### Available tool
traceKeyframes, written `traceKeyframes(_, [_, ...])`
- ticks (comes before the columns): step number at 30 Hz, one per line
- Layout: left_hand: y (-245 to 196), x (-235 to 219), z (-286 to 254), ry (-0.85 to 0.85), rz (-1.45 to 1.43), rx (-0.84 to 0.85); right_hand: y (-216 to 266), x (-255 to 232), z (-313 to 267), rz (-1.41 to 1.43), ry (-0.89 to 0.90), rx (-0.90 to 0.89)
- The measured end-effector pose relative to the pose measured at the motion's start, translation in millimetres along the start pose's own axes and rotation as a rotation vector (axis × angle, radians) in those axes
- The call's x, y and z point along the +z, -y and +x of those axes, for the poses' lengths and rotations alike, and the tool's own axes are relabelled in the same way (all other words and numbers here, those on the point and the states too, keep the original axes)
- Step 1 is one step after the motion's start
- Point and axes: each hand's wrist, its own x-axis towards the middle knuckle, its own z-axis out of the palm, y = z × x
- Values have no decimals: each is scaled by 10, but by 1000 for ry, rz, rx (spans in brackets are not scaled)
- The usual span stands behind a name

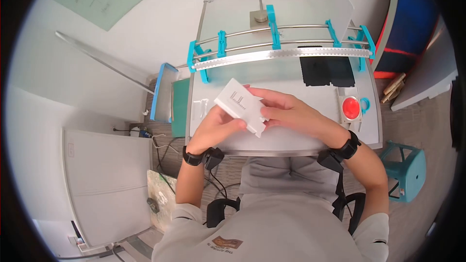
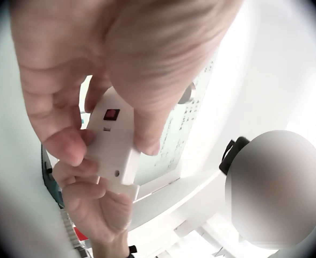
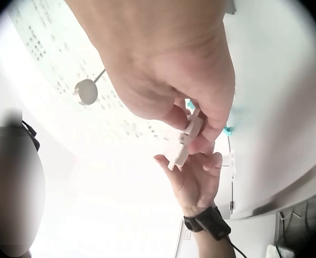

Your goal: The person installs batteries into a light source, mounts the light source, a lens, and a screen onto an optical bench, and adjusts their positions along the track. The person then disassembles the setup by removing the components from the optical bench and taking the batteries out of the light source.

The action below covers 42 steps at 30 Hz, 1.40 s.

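Note:
Both hands hold a flat white plastic box [image 1: 238, 103] above the near part of the table. Dark lettering marks its upper face, and its right end has a notched edge. My left hand [image 1: 212, 128] grips the left end, thumb along the near edge. At the right end my right hand [image 1: 297, 112] pinches the box between thumb and fingers. In the left wrist view, a small red switch [image 2: 111, 115] sits in the side of the box, with a small slot and a round hole below it. The right wrist view shows the box nearly edge-on, partly hidden by fingers.
Beyond the hands, a rack of metal rods [image 1: 306, 26] with teal brackets and a white slotted rail [image 1: 281, 54] spans the table [image 1: 291, 143]. At the right lie a black sheet [image 1: 327, 71], a red disc [image 1: 351, 107] and a teal ring [image 1: 365, 105]. A teal stool [image 1: 412, 174] stands beyond the table's right side.

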Motion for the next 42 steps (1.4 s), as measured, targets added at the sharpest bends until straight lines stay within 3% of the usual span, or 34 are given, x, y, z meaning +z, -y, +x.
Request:
traceKeyframes(4, [-46,-220,21,46,-45,90,80,54,44,-39,15,10])
traceKeyframes(5, [-104,-266,25,36,-40,90,35,55,74,-36,-62,-20])
traceKeyframes(7, [-290,-396,45,-142,48,119,-71,25,142,-30,-109,-46])
traceKeyframes(9, [-566,-547,196,-232,261,223,-203,-126,117,-485,-212,-124])
traceKeyframes(12, [-844,-802,521,-268,392,287,-272,-252,115,-587,-215,-60])
traceKeyframes(15, [-961,-914,766,-250,547,320,-242,-308,154,-347,-232,47])
traceKeyframes(19, [-956,-984,1018,-211,719,309,-302,-386,159,-304,-223,2])
traceKeyframes(28, [-898,-949,1123,-197,629,211,-290,-365,145,-283,-229,-23])
traceKeyframes(42, [-822,-1077,1187,-192,639,228,-277,-355,150,-272,-221,-28])
